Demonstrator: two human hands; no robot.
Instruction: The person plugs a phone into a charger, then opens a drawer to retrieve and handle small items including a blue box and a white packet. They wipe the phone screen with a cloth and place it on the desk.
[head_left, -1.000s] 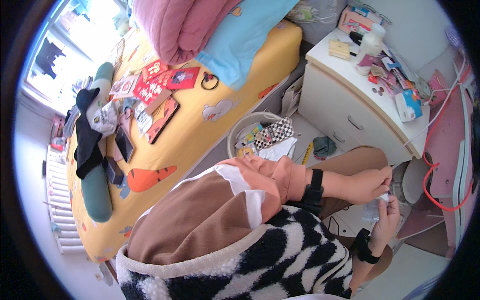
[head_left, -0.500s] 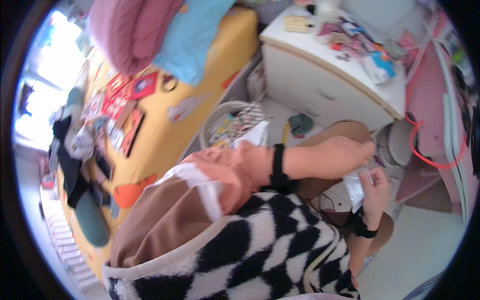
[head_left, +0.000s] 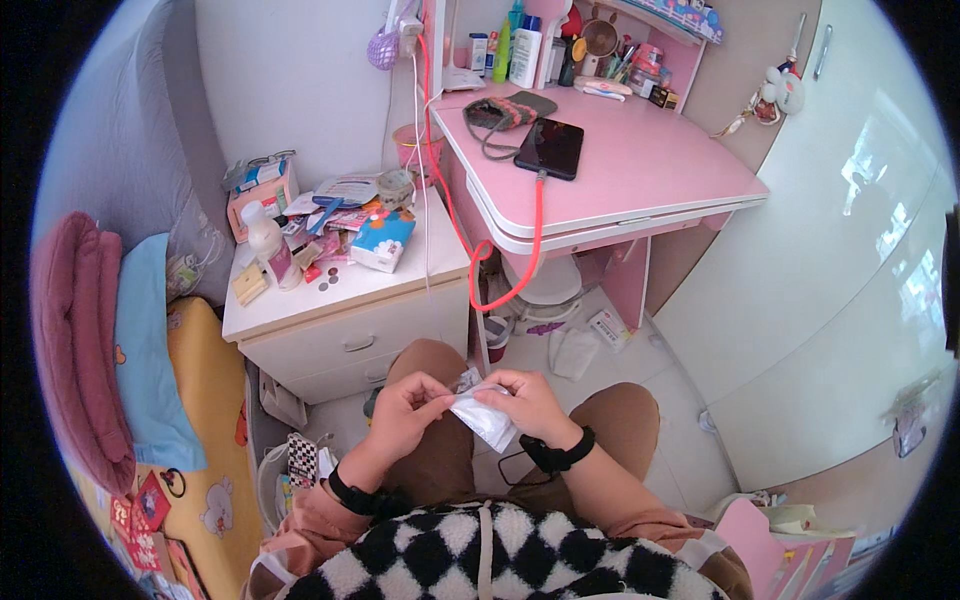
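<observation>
A small white, shiny plastic packet [head_left: 488, 424] hangs between my two hands, above my lap. My left hand [head_left: 403, 415] pinches its upper left corner between thumb and fingertips. On the other side, my right hand [head_left: 533, 408] grips the packet's top edge, thumb in front and fingers behind. The packet's lower part hangs free and is slightly crumpled. A bit of clear film sticks up at its top, between the hands. What is inside cannot be made out. Both wrists wear black bands.
Ahead stands a pink desk [head_left: 640, 160] with a dark phone [head_left: 550, 148] on a red cable [head_left: 537, 225]. To its left is a white drawer cabinet [head_left: 300, 345] loaded with small items. A bed with a yellow sheet [head_left: 205, 375] lies left; a white wardrobe [head_left: 800, 260] stands right.
My view has swung from the bed side toward the desk and cabinet. Both hands now meet at the packet; earlier my left hand was a little apart from it, while the right held it.
</observation>
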